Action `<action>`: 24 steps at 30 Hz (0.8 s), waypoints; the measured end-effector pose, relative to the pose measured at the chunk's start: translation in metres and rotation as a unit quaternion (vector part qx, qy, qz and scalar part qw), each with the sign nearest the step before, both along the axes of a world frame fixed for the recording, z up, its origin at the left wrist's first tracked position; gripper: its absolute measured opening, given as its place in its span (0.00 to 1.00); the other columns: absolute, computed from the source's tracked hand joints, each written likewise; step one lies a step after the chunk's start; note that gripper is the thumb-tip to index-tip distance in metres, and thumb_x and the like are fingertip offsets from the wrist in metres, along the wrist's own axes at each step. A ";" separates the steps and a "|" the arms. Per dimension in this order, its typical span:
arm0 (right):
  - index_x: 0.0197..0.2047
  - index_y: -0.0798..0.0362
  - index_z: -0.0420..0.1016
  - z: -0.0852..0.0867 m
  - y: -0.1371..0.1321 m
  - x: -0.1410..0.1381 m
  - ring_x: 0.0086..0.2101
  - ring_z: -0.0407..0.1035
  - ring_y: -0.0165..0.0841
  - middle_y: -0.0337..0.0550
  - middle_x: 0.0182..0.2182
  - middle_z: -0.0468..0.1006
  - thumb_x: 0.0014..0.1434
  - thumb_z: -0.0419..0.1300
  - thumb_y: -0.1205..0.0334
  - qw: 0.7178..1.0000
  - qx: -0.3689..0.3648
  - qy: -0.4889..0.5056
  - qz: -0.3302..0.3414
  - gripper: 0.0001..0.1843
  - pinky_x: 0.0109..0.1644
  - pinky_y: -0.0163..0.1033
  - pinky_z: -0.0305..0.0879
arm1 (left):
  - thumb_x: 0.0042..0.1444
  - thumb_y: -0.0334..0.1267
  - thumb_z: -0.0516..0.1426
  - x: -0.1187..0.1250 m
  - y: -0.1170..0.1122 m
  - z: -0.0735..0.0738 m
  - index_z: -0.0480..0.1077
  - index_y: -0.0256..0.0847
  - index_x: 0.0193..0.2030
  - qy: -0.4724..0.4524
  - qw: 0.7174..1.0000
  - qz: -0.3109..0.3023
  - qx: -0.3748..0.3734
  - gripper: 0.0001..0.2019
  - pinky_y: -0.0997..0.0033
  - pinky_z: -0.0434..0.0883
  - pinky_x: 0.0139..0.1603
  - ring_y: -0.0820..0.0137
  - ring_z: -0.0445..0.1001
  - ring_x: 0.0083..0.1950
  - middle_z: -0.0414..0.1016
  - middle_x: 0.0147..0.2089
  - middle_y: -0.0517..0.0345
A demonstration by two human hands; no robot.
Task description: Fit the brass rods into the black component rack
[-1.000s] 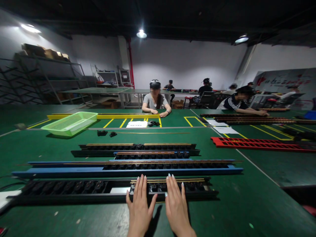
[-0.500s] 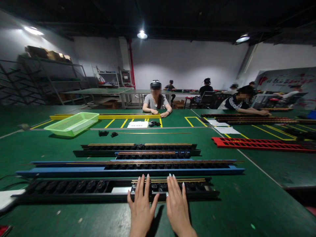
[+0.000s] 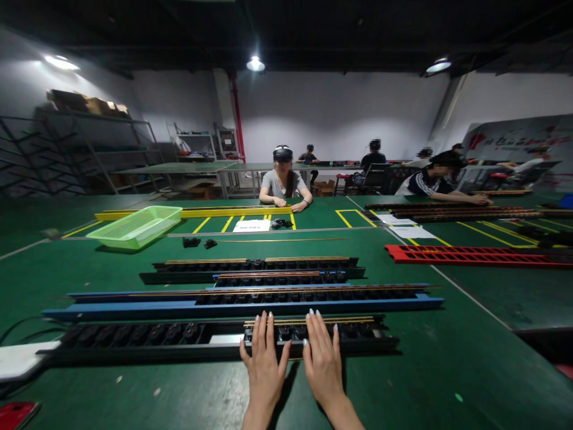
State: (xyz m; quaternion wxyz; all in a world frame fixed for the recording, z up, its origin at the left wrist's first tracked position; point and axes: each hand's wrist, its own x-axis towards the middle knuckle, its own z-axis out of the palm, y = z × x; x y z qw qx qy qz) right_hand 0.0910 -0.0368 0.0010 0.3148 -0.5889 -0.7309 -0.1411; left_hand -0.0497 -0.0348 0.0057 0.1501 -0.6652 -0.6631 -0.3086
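Both hands lie flat, palms down, at the near black channel rail, which holds a row of black parts. My left hand is open, its fingers reaching over the rail's near wall beside a white strip. To its right, my right hand is also open, fingers slightly spread across the same rail. Thin brass-coloured rods lie along the top of the parts, partly hidden under my fingers. Neither hand grips anything. Whether the palms press on the rail cannot be told.
Beyond lie a blue rail, another black rail, a green basket and a yellow rail. A red rail is at right. A person sits opposite; another person works at right. A white object touches the near rail's left end.
The view has shifted slightly, so the rails and my hands appear a little to the right on the left side. Both hands keep the same flat, open pose on the rail.
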 end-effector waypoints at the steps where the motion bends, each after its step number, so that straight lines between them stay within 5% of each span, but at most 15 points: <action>1: 0.71 0.53 0.41 -0.001 0.000 -0.001 0.64 0.51 0.35 0.47 0.64 0.60 0.64 0.43 0.68 1.000 0.005 0.008 -0.004 0.32 0.68 0.51 0.37 | 0.64 0.42 0.47 0.000 0.000 0.000 0.36 0.45 0.70 -0.003 1.000 0.000 0.004 0.32 0.46 0.44 0.66 0.60 0.56 0.68 0.59 0.67 0.46; 24: 0.70 0.53 0.44 -0.009 0.004 -0.001 0.63 0.55 0.36 0.46 0.63 0.63 0.62 0.46 0.67 0.999 0.035 -0.015 -0.014 0.34 0.67 0.51 0.38 | 0.62 0.36 0.47 -0.001 0.007 -0.009 0.45 0.45 0.70 -0.018 0.999 0.008 0.046 0.29 0.48 0.45 0.66 0.62 0.57 0.67 0.63 0.65 0.48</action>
